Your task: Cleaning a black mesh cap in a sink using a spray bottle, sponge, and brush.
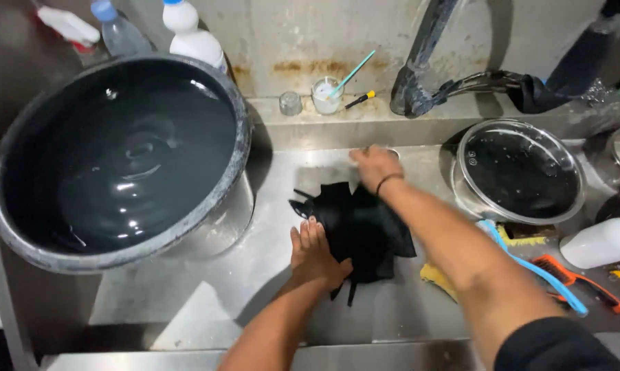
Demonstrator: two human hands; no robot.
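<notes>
Head cam: left hand (315, 253) flat, fingers together, pinning black cloth (365, 230) on steel counter (207, 302); right hand (375, 167) at cloth's far edge, fingers curled, grip unclear; cloth part spread, folds left; water-filled basin (117, 158) beyond left fingertips.

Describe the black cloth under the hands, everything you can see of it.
The black cloth is a dark, limp piece of fabric, crumpled and spread flat on the steel counter in front of the big basin of water. Ragged points and thin strips stick out at its edges. The left hand presses on its near left part, fingers flat; the right hand rests at its far edge. It looks wet, though that is hard to confirm.
</notes>
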